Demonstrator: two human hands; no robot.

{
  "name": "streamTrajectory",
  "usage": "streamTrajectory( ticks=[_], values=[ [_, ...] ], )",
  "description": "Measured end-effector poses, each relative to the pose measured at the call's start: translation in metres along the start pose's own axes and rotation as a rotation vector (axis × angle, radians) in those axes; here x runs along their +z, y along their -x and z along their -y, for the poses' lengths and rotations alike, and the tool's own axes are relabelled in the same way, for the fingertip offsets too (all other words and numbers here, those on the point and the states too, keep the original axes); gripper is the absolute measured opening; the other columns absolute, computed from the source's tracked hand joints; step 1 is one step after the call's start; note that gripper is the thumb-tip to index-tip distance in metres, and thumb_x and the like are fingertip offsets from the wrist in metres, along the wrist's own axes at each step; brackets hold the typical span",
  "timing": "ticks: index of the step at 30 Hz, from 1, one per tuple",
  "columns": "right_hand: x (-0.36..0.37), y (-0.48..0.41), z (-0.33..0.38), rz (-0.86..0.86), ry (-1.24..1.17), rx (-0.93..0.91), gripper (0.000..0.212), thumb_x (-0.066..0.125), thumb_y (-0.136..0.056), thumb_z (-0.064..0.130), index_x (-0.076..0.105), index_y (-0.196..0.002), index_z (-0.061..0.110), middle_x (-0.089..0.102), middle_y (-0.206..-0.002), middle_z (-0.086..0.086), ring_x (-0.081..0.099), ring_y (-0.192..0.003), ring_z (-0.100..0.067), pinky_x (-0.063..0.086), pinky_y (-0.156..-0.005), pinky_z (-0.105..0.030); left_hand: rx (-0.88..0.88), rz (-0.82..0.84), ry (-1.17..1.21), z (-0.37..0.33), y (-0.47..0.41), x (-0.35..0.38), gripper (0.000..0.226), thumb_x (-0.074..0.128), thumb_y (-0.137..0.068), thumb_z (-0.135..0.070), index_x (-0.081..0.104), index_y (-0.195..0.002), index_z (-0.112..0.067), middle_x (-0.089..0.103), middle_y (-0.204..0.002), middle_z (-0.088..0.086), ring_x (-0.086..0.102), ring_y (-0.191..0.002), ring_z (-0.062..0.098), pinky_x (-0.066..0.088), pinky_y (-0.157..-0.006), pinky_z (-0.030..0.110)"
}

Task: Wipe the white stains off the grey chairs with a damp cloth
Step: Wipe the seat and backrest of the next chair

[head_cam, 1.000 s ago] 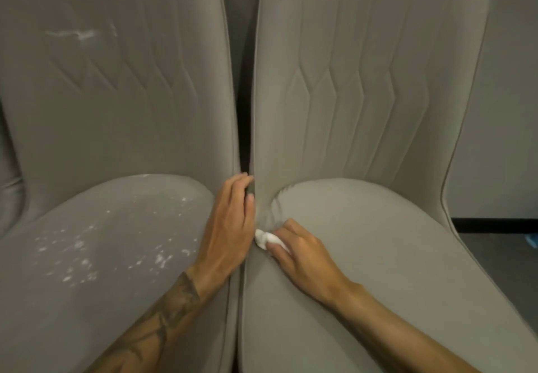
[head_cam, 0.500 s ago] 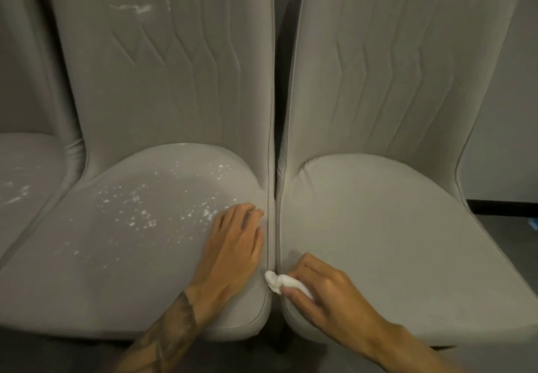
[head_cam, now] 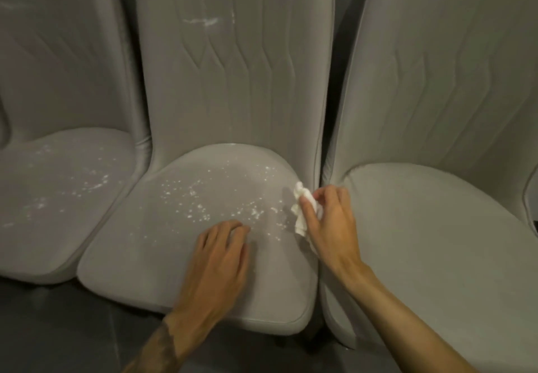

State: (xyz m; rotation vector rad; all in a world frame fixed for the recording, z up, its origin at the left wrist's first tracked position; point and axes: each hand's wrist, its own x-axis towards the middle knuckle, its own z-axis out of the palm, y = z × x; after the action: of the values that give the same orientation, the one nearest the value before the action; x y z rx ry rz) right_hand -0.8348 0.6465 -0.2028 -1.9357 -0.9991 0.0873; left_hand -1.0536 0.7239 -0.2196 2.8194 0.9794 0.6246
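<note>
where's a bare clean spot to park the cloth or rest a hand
Freest: the right chair seat, bare and unstained beyond the right hand. Also the front-left strip of the middle chair seat, left of the left hand. Crowded: its centre, with white specks, both hands and the cloth.

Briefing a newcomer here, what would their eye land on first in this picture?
The white speckles scattered across the middle chair's seat stand out most, with a white smear high on its backrest. At that seat's right edge the right hand holds a crumpled white cloth, while the left hand rests near its front. The left chair's seat is speckled too; the right chair's seat looks clean.
</note>
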Motion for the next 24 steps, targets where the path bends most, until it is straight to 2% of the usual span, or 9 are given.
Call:
streamTrajectory(
  ticks=[4, 7, 9, 13, 16, 18, 22, 24],
  values=[
    [0.031, -0.020, 0.003, -0.137, 0.161, -0.050, 0.025, 0.051, -0.098, 0.053, 0.047, -0.089, 0.030, 0.047, -0.090, 0.010, 0.048, -0.073, -0.006, 0.040, -0.060, -0.023, 0.000, -0.022, -0.011, 0.068, 0.001, -0.009, 0.041, 0.038, -0.102, -0.030, 0.064, -0.127, -0.009, 0.066, -0.123, 0.010, 0.064, -0.111, 0.029, 0.048, -0.102, 0.044],
    [0.052, -0.019, -0.003, -0.094, 0.402, -0.085, 0.025, 0.056, -0.096, 0.047, 0.054, -0.082, 0.027, 0.055, -0.081, 0.009, 0.049, -0.076, -0.014, 0.040, -0.064, -0.030, -0.021, -0.022, -0.016, 0.119, -0.006, -0.012, 0.038, 0.038, -0.102, -0.029, 0.062, -0.126, -0.011, 0.063, -0.121, 0.009, 0.060, -0.110, 0.028, 0.047, -0.100, 0.046],
    [0.061, -0.012, -0.002, -0.082, 0.394, -0.036, 0.028, 0.057, -0.096, 0.045, 0.056, -0.077, 0.024, 0.057, -0.075, 0.008, 0.051, -0.070, -0.015, 0.042, -0.061, -0.034, -0.046, -0.017, -0.022, 0.151, -0.014, -0.017, 0.035, 0.040, -0.102, -0.028, 0.062, -0.125, -0.011, 0.063, -0.121, 0.010, 0.059, -0.109, 0.029, 0.046, -0.099, 0.046],
    [0.074, -0.002, 0.017, -0.082, 0.404, 0.004, 0.030, 0.059, -0.096, 0.041, 0.062, -0.075, 0.019, 0.059, -0.070, 0.004, 0.055, -0.062, -0.018, 0.043, -0.056, -0.033, -0.070, 0.019, -0.009, 0.203, -0.037, -0.025, 0.037, 0.037, -0.102, -0.030, 0.063, -0.120, -0.010, 0.064, -0.118, 0.012, 0.059, -0.105, 0.035, 0.044, -0.094, 0.050],
    [0.083, 0.013, 0.036, -0.102, 0.451, 0.068, 0.034, 0.058, -0.096, 0.042, 0.063, -0.074, 0.017, 0.061, -0.068, 0.002, 0.056, -0.061, -0.021, 0.044, -0.056, -0.035, -0.024, 0.093, 0.001, 0.223, -0.052, -0.025, 0.035, 0.034, -0.101, -0.033, 0.063, -0.106, -0.013, 0.064, -0.106, 0.009, 0.059, -0.096, 0.034, 0.045, -0.088, 0.049],
    [0.089, 0.028, 0.048, -0.133, 0.515, 0.058, 0.035, 0.057, -0.097, 0.042, 0.060, -0.072, 0.017, 0.061, -0.068, 0.001, 0.050, -0.058, -0.018, 0.038, -0.053, -0.034, 0.024, 0.103, 0.024, 0.231, -0.055, -0.022, 0.036, 0.035, -0.100, -0.033, 0.063, -0.095, -0.012, 0.063, -0.098, 0.010, 0.058, -0.090, 0.035, 0.047, -0.083, 0.052],
    [0.112, 0.049, 0.071, -0.178, 0.560, 0.055, 0.030, 0.062, -0.096, 0.036, 0.059, -0.072, 0.019, 0.056, -0.065, 0.004, 0.039, -0.053, -0.011, 0.022, -0.047, -0.023, 0.046, 0.113, 0.087, 0.241, -0.063, -0.019, 0.041, 0.032, -0.100, -0.036, 0.063, -0.089, -0.011, 0.061, -0.093, 0.012, 0.056, -0.085, 0.036, 0.047, -0.080, 0.053],
    [0.119, 0.049, 0.075, -0.175, 0.541, 0.127, 0.029, 0.061, -0.095, 0.038, 0.061, -0.073, 0.019, 0.055, -0.064, 0.006, 0.042, -0.053, -0.012, 0.027, -0.048, -0.026, 0.046, 0.098, 0.103, 0.245, -0.065, -0.019, 0.037, 0.034, -0.101, -0.033, 0.061, -0.085, -0.013, 0.059, -0.090, 0.011, 0.055, -0.083, 0.034, 0.046, -0.077, 0.051]
  ],
)
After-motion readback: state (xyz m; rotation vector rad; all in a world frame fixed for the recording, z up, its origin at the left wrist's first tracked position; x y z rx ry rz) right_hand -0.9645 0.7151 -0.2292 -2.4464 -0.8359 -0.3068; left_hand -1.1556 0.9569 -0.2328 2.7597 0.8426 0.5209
